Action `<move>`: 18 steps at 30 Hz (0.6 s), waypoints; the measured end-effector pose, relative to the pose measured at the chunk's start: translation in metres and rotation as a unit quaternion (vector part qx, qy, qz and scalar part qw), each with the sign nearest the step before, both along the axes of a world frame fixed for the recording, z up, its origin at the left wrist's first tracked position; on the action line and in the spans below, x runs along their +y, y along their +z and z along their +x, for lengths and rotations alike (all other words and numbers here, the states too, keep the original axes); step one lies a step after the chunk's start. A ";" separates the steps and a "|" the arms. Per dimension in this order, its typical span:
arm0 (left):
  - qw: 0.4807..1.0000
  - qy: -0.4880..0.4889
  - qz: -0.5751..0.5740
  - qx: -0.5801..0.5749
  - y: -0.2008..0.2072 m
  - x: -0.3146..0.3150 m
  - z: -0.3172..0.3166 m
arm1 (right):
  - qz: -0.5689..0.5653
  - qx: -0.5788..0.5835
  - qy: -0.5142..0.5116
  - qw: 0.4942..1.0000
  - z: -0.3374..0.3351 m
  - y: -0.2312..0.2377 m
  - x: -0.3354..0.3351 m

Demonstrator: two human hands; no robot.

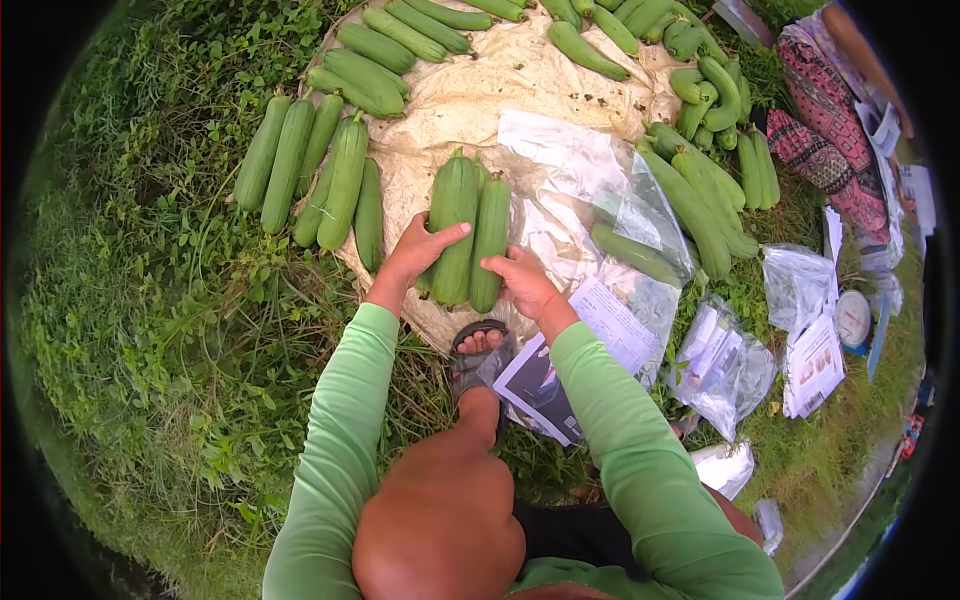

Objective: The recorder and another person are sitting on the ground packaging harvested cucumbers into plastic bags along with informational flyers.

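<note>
Between my hands is a small bundle of long green luffa gourds (453, 232), lying side by side over the pale sheet with their stem ends pointing away from me. My left hand (421, 250) grips the bundle's left side, its thumb across the top gourd. On the other side my right hand (524, 279) closes around the lower right of the bundle, thumb on the right-hand gourd (490, 240). Part of another gourd shows behind these two. Whether the bundle touches the sheet, I cannot tell.
Gourds (345, 190) lie in groups around the tan sheet (455, 110). Clear plastic (580, 170) and a printed paper (612, 320) are at my right. Farther right are plastic bags (722, 365), a round dial scale (852, 320) and another person in patterned cloth (825, 130).
</note>
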State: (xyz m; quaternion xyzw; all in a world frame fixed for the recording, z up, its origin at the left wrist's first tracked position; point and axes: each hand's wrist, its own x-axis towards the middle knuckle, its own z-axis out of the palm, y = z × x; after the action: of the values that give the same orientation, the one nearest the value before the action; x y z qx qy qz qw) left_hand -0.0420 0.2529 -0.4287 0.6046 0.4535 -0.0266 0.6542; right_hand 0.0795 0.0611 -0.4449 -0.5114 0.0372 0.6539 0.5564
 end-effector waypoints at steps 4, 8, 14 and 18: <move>0.999 -0.010 -0.005 -0.042 0.010 -0.014 0.016 | -0.006 -0.004 -0.055 0.998 -0.006 0.004 -0.008; 0.983 -0.144 0.063 -0.090 0.011 -0.029 0.043 | -0.023 -0.021 -0.104 0.994 0.003 0.008 -0.033; 0.941 -0.039 0.335 -0.016 0.007 -0.012 0.009 | -0.084 -0.108 -0.046 0.990 0.015 0.044 -0.058; 0.737 0.022 0.652 0.178 0.024 0.072 -0.044 | -0.128 -0.311 0.020 0.942 -0.001 0.056 -0.085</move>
State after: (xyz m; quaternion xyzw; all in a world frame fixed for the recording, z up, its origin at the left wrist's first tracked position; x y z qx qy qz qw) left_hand -0.0861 0.3250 -0.4050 0.8575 0.4810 0.1826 0.0077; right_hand 0.0785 -0.0238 -0.3891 -0.7568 -0.0648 0.4629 0.4569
